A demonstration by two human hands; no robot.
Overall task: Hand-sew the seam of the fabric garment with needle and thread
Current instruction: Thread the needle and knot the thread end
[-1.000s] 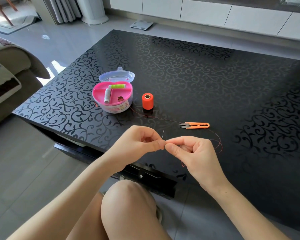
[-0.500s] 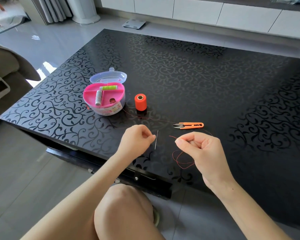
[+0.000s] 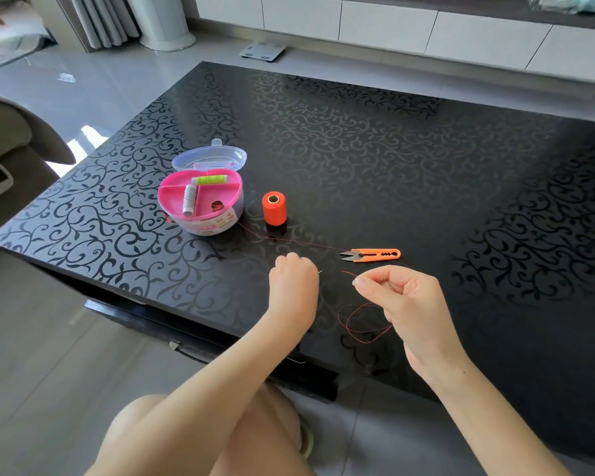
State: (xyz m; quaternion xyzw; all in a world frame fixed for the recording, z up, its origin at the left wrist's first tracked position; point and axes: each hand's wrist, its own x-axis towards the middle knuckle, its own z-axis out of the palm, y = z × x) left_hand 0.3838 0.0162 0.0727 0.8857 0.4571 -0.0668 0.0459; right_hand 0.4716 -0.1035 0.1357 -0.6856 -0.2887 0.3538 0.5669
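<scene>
- Head view: the left hand (image 3: pixel 293 286) is over the near edge of the black patterned tabletop (image 3: pixel 426 159), its fingers curled tight. Only a fine tip of the needle (image 3: pixel 320 271) pokes out on its right side.
- The right hand (image 3: pixel 404 304) is just beside it, apart from it. Its thumb and forefinger pinch the red thread (image 3: pixel 348 273), whose short free end points toward the needle.
- The rest of the thread hangs below the right hand in loose loops on the tabletop.
- Beyond the hands lie orange snips (image 3: pixel 371 255), an upright orange spool (image 3: pixel 274 207) and an open pink sewing box (image 3: pixel 201 201).
</scene>
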